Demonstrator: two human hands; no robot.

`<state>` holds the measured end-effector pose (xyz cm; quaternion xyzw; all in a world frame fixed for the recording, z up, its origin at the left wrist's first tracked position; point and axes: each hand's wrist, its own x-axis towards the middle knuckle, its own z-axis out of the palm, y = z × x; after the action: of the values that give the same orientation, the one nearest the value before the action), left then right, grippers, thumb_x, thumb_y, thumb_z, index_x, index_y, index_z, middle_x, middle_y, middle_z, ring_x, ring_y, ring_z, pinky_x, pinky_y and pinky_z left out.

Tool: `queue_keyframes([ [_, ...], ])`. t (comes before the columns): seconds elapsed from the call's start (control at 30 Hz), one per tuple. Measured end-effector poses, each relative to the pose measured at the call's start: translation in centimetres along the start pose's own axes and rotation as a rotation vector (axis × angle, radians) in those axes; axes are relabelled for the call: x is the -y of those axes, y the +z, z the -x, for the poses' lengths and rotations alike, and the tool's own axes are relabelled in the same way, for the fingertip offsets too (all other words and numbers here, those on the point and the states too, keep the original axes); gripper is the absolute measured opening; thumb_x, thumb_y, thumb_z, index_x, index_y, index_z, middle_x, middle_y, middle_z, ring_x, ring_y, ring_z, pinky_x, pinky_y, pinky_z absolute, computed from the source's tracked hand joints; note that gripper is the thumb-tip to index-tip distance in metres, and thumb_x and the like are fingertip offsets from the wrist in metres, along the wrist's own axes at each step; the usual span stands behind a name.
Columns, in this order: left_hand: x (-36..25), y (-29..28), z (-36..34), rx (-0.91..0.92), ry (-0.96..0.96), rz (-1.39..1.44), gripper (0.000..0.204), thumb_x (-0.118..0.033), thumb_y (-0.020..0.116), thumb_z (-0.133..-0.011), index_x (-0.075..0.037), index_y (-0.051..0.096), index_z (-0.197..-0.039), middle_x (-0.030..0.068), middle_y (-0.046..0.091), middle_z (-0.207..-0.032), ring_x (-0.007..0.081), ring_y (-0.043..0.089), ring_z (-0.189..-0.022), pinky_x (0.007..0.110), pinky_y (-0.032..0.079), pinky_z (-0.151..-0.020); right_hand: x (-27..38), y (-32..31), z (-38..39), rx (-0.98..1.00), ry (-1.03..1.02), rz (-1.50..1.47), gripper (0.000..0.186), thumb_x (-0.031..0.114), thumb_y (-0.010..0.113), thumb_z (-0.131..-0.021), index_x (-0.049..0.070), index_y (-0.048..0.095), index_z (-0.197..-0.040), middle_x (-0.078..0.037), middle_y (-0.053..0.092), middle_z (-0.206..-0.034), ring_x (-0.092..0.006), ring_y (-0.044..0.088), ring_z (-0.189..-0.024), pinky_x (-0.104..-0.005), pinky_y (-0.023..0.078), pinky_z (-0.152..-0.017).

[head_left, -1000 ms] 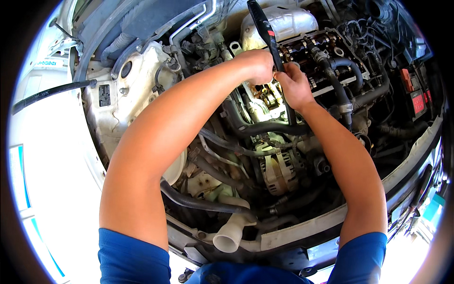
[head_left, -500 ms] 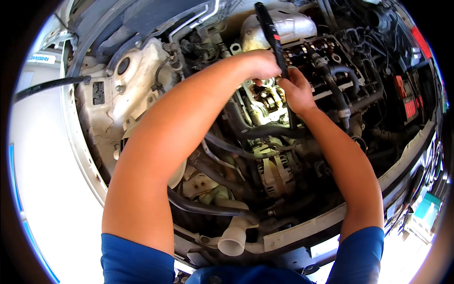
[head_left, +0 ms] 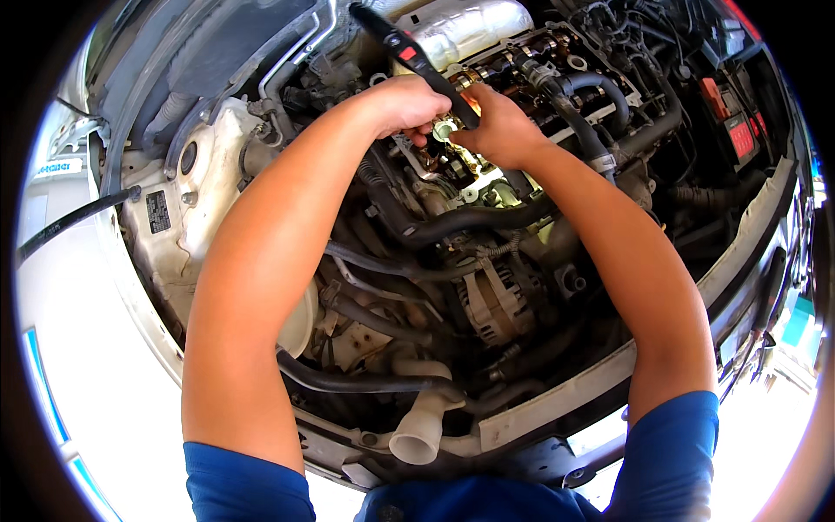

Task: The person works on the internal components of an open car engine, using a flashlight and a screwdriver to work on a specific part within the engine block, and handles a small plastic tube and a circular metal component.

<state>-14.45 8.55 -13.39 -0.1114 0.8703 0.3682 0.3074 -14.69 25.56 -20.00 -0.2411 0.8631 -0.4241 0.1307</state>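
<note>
A slim black work light (head_left: 407, 54) with a red button slants over the open engine, its lower end between my two hands. My right hand (head_left: 504, 130) is closed around that lower end, thumb and fingers on either side. Close on the light's left is my left hand (head_left: 410, 106), fingers curled in and pointing down; what they hold, if anything, is hidden. Bright light falls on the metal valve gear of the engine (head_left: 465, 170) just below both hands. The exposed camshaft area (head_left: 557, 65) lies beyond my right hand.
A silver heat shield (head_left: 474, 30) is at the back. Black hoses (head_left: 478, 222) cross in front of the engine, with an alternator (head_left: 496, 304) below. The battery with red parts (head_left: 735, 130) stands at right. A white funnel-shaped duct (head_left: 417, 435) is near the front edge.
The view has shifted, so the engine bay sits further left. The work light has tilted further left at its top. Both hands have moved left with it, and the lit patch has changed.
</note>
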Motion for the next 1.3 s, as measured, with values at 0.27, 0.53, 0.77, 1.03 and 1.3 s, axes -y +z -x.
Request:
queue_keyframes([
  [0.27,0.6,-0.2,-0.3,0.013,-0.022,0.010,0.018,-0.026,0.059,-0.082,-0.009,0.064,-0.081,-0.0002,0.061,-0.065,0.0133,0.064,-0.057,0.025,0.033,-0.046,0.2,0.5,-0.6,-0.096,-0.052,0.029,0.059,0.024,0.076,-0.074,-0.003,0.053,-0.121,-0.023,0.066,-0.106,-0.0327,0.066,-0.097,-0.0385,0.050,-0.085],
  [0.53,1.0,-1.7,-0.5,0.279,0.067,0.100,0.032,-0.031,0.062,-0.083,-0.013,0.061,-0.110,-0.0011,0.067,-0.096,0.0105,0.064,-0.088,0.027,0.038,-0.071,-0.9,0.3,-2.1,-0.009,-0.008,0.027,0.052,0.026,0.075,-0.065,0.001,0.062,-0.108,-0.022,0.067,-0.101,-0.0352,0.065,-0.098,-0.0402,0.052,-0.084],
  [0.77,4.3,-0.6,-3.0,0.024,0.381,-0.666,0.029,-0.017,0.068,-0.081,0.002,0.065,-0.102,0.0083,0.068,-0.088,0.0172,0.062,-0.080,0.031,0.047,-0.074,-0.4,0.3,-1.9,-0.108,-0.035,-0.081,0.043,0.025,0.074,-0.069,-0.001,0.060,-0.101,-0.026,0.065,-0.098,-0.0399,0.064,-0.095,-0.0451,0.051,-0.080],
  [1.03,4.4,3.5,-3.8,-0.114,0.389,-0.744,0.028,-0.025,0.075,-0.080,-0.004,0.069,-0.097,0.0094,0.071,-0.084,0.0184,0.065,-0.079,0.032,0.049,-0.075,-0.9,-0.1,-1.7,-0.099,-0.060,-0.074,0.046,0.023,0.073,-0.064,-0.004,0.061,-0.100,-0.028,0.065,-0.095,-0.0407,0.065,-0.093,-0.0442,0.051,-0.081],
  [1.3,7.6,2.1,-6.4,0.116,0.346,-0.218,0.025,-0.014,0.079,-0.074,0.001,0.070,-0.092,0.0093,0.071,-0.089,0.0184,0.065,-0.086,0.032,0.049,-0.082,-0.2,0.1,-2.0,-0.140,-0.091,-0.040,0.052,0.030,0.077,-0.067,-0.004,0.062,-0.104,-0.028,0.065,-0.099,-0.0403,0.064,-0.095,-0.0434,0.050,-0.082],
])
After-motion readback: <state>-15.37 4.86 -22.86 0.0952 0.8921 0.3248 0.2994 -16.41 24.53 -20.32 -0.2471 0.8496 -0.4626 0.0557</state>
